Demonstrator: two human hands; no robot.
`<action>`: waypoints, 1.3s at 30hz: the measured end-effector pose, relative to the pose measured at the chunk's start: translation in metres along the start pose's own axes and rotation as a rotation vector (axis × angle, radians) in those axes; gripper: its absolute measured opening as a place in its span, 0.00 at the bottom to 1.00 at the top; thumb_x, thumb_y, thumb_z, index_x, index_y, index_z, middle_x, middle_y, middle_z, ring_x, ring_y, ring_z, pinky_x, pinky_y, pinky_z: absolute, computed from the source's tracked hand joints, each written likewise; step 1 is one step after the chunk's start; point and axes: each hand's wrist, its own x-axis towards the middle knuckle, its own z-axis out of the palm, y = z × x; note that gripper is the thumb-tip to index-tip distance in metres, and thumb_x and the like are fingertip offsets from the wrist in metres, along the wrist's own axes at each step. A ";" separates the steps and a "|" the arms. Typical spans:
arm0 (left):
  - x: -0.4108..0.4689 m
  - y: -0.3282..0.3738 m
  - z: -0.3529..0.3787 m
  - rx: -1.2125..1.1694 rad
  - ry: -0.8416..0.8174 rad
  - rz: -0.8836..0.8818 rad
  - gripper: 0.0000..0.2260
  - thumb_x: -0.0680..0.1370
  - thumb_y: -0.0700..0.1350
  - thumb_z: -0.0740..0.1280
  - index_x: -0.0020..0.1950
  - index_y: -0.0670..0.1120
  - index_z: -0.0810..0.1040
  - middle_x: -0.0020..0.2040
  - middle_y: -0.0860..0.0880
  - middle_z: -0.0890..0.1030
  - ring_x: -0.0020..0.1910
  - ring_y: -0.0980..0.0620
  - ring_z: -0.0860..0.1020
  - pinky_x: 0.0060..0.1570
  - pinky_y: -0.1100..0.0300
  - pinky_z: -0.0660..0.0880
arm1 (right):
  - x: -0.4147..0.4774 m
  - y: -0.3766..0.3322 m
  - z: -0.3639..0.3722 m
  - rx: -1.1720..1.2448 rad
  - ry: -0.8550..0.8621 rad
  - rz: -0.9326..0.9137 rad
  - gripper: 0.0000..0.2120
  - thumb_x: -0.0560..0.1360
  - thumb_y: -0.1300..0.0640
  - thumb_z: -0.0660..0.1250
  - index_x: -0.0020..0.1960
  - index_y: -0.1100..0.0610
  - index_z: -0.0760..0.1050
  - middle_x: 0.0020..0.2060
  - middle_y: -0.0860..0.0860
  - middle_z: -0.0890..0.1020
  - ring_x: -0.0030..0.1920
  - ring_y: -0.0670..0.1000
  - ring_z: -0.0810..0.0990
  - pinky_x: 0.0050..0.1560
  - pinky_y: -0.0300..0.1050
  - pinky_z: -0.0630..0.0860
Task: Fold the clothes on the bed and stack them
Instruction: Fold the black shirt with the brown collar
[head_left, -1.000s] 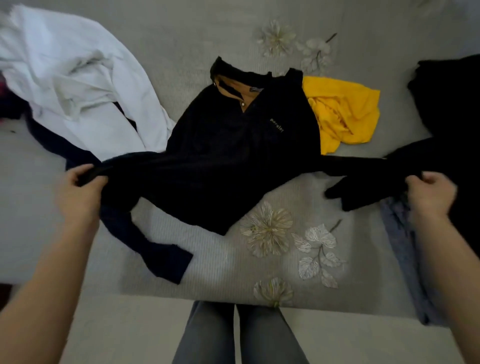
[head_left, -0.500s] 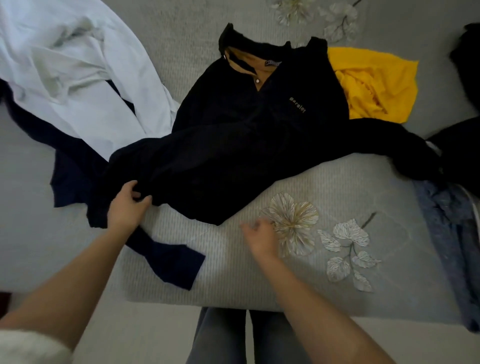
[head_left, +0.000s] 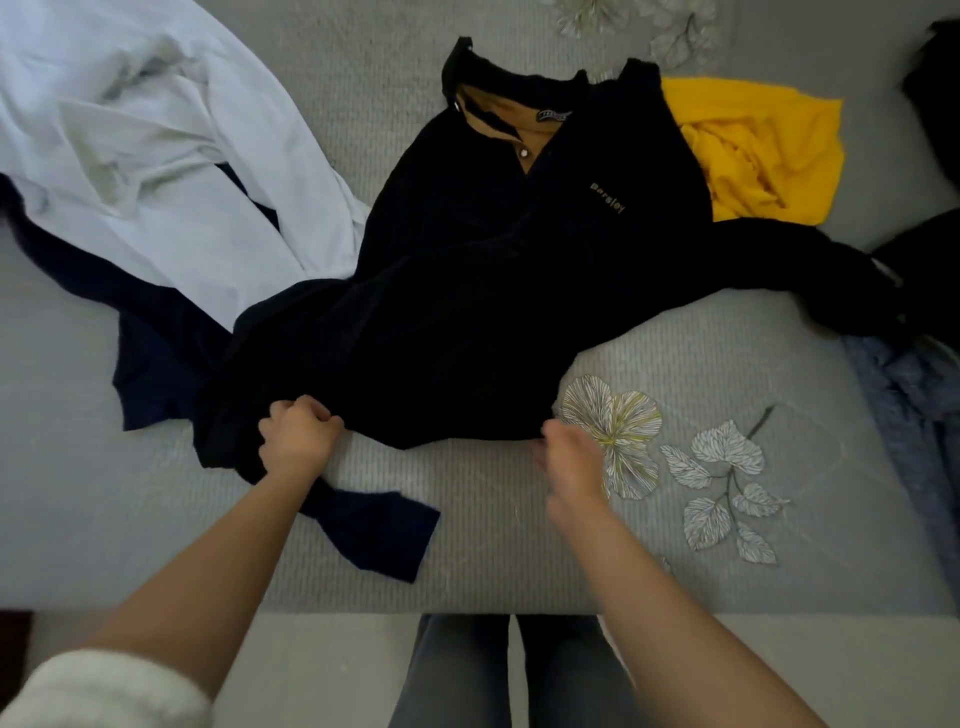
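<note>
A black long-sleeved sweater (head_left: 498, 270) with a tan collar lining and a small gold logo lies face up in the middle of the grey bed (head_left: 493, 519). Its right sleeve stretches out to the right. My left hand (head_left: 298, 436) is closed on the sweater's lower left hem. My right hand (head_left: 571, 457) is at the hem's lower right corner, fingers loosely curled and blurred; whether it grips the cloth I cannot tell.
A white garment (head_left: 156, 156) lies at the upper left over a navy one (head_left: 161, 358), whose end reaches toward the bed's front edge. A yellow garment (head_left: 769, 150) sits right of the sweater. Dark clothes (head_left: 935, 260) and a blue-grey piece (head_left: 914, 405) lie at the right.
My hands let go of the outstretched sleeves and came in to the sweater's lower hem. The right hand moved up and right to the hem corner.
</note>
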 end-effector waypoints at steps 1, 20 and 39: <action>-0.005 0.001 0.003 -0.035 0.021 0.028 0.14 0.76 0.48 0.65 0.57 0.42 0.73 0.62 0.40 0.71 0.61 0.38 0.68 0.59 0.44 0.70 | -0.003 -0.004 -0.017 0.145 -0.006 0.030 0.09 0.75 0.64 0.58 0.37 0.56 0.69 0.31 0.50 0.73 0.34 0.48 0.72 0.36 0.41 0.67; -0.110 -0.040 0.053 -0.787 -0.164 -0.064 0.07 0.79 0.41 0.60 0.41 0.45 0.71 0.39 0.46 0.74 0.41 0.49 0.73 0.40 0.58 0.72 | 0.011 0.033 -0.155 0.058 0.182 -0.135 0.06 0.78 0.64 0.58 0.44 0.56 0.70 0.31 0.51 0.71 0.30 0.44 0.71 0.28 0.31 0.70; -0.106 -0.034 0.084 -0.478 0.069 -0.048 0.18 0.77 0.37 0.63 0.66 0.39 0.69 0.58 0.39 0.77 0.55 0.42 0.75 0.55 0.51 0.74 | 0.006 0.065 -0.110 -0.318 0.228 -0.100 0.15 0.72 0.66 0.65 0.31 0.57 0.64 0.27 0.50 0.67 0.30 0.48 0.65 0.31 0.38 0.66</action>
